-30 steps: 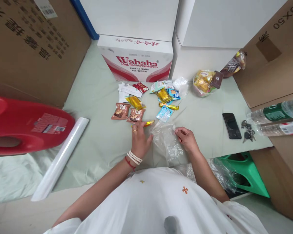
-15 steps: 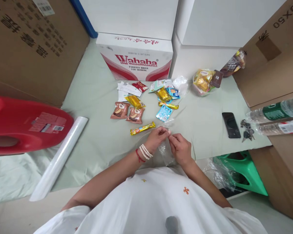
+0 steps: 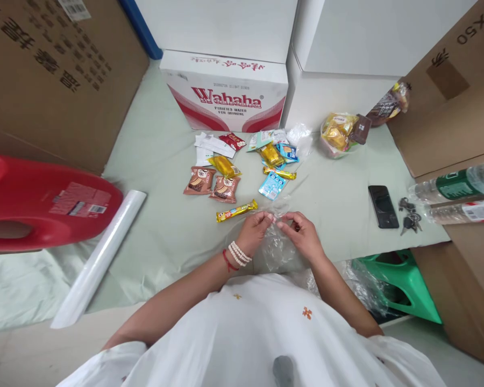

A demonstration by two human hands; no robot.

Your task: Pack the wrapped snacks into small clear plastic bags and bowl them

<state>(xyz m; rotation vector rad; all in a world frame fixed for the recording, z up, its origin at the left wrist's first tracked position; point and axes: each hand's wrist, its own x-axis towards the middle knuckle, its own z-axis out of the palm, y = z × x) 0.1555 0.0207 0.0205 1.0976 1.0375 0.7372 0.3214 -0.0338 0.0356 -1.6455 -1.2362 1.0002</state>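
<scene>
A clear, crumpled plastic bag hangs between my hands close to my body. My left hand, with white beads and a red string at the wrist, pinches the bag's edge between thumb and fingers. Facing it, my right hand has its thumb and forefinger at the same edge, closed on the thin film. A yellow snack stick lies just beyond my left hand. Farther off are two brown snack packets, a golden packet and a light blue packet.
A Wahaba-style white and red carton stands at the back. On the right are a bowl of snacks, a phone, keys and plastic bottles. A red jug and a white roll lie left.
My hands have moved slightly apart, the right one shifting right and its fingers loosening their bunch. More of the bag shows between them. The view has shifted a little.
</scene>
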